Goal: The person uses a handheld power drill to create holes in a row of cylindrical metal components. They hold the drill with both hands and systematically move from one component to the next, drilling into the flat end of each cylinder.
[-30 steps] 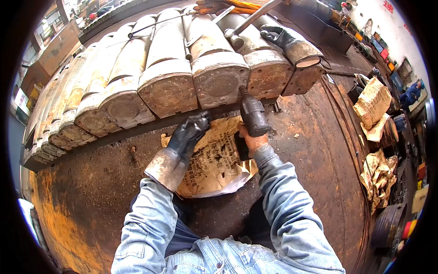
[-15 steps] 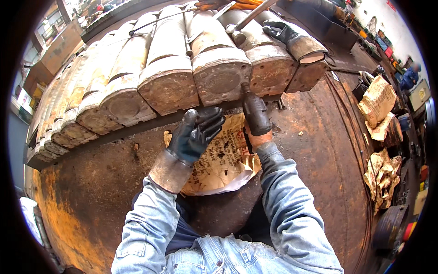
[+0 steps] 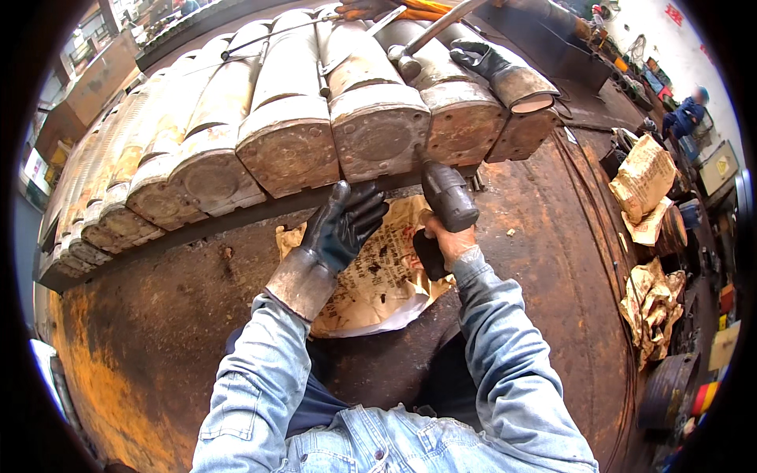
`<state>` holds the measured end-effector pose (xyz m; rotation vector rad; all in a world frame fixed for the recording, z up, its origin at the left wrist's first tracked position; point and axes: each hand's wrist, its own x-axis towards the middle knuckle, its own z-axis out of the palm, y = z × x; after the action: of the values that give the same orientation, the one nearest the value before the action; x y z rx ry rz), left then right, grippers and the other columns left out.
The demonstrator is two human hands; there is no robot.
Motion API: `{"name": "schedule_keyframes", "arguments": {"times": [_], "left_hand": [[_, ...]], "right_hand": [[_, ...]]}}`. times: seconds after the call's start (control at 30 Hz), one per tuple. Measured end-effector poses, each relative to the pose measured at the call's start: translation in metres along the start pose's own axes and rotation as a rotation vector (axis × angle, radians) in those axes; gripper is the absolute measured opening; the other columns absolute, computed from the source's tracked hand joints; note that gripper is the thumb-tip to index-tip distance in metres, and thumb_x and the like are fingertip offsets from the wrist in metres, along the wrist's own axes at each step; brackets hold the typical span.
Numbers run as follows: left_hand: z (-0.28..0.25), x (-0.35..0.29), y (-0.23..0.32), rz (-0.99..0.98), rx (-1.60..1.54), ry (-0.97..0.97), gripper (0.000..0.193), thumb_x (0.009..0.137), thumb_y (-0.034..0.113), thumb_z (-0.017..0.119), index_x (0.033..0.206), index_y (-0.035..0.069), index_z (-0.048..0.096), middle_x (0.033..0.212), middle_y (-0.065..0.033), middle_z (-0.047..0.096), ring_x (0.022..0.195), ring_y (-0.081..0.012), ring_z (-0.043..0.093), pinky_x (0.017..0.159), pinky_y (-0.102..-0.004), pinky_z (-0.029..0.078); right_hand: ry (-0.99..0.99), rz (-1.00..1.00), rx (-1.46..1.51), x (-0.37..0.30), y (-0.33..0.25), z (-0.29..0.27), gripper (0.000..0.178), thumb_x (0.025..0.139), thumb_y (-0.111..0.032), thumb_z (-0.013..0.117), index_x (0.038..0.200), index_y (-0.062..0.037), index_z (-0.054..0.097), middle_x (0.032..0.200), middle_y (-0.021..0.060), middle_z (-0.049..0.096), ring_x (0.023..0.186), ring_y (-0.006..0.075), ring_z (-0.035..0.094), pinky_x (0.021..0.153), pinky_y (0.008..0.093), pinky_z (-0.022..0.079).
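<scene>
My bare right hand [image 3: 456, 243] is wrapped round the handle of a dark cordless impact wrench [image 3: 451, 197]. Its nose points away from me, at the lower right corner of a rusty metal end flange [image 3: 380, 142]; whether it touches a bolt there I cannot make out. My left hand [image 3: 347, 221] wears a black rubber glove with a dirty cuff. It hovers left of the wrench with fingers spread and nothing in them. Under both hands a brown paper sack [image 3: 371, 284] lies on the rusty steel floor.
Several flanged cylinders [image 3: 288, 150] stand in a row ahead. On top lie a hammer [image 3: 410, 63], another glove [image 3: 505, 75] and a thin rod [image 3: 276, 35]. Crumpled paper [image 3: 653, 303] and a torn sack [image 3: 643, 177] lie at right. A person [image 3: 686, 114] is farther off.
My right hand and the impact wrench have shifted slightly right and turned, so the tool's base shows more. My left hand stays nearly in place, fingers still spread.
</scene>
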<state>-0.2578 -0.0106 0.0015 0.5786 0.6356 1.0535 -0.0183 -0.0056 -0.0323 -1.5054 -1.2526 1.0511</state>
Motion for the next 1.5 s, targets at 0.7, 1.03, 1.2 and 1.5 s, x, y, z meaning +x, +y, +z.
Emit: {"name": "schedule_keyframes", "arguments": {"times": [0.7,1.03,1.2,1.5], "left_hand": [[0.02,0.009,-0.006,-0.061,-0.294,-0.097,0.06,0.097,0.044,0.058,0.126,-0.008,0.057,0.125,-0.0232,0.064,0.12,-0.0358,0.06,0.104,-0.0525,0.048],[0.021,0.002,0.014,-0.026,-0.014,0.061,0.07,0.099,0.054,0.049,0.129,-0.008,0.056,0.13,-0.0227,0.062,0.118,-0.0334,0.061,0.104,-0.0472,0.049],[0.019,-0.001,0.014,-0.004,-0.227,0.043,0.065,0.1,0.052,0.047,0.127,-0.006,0.059,0.118,-0.0195,0.068,0.103,-0.0294,0.068,0.094,-0.0442,0.054],[0.027,-0.006,0.021,-0.002,-0.266,0.12,0.061,0.1,0.05,0.051,0.122,-0.005,0.061,0.103,-0.0161,0.074,0.073,-0.0196,0.07,0.067,-0.0351,0.059]], "right_hand": [[-0.525,0.132,0.404,-0.092,-0.032,0.018,0.012,0.082,-0.005,0.073,0.091,-0.0011,0.066,0.074,0.0046,0.063,0.066,0.0151,0.059,0.062,0.0296,0.049],[-0.523,0.125,0.405,-0.085,-0.043,0.016,0.016,0.083,-0.005,0.072,0.096,-0.0014,0.065,0.075,0.0045,0.063,0.068,0.0151,0.059,0.065,0.0307,0.049],[-0.56,0.112,0.409,-0.082,-0.046,0.023,0.014,0.081,-0.007,0.075,0.092,-0.0025,0.066,0.073,0.0032,0.063,0.066,0.0136,0.059,0.063,0.0296,0.048],[-0.58,0.087,0.379,-0.081,-0.038,0.025,0.014,0.083,-0.006,0.072,0.094,-0.0024,0.065,0.074,0.0032,0.061,0.067,0.0144,0.058,0.063,0.0294,0.048]]}}
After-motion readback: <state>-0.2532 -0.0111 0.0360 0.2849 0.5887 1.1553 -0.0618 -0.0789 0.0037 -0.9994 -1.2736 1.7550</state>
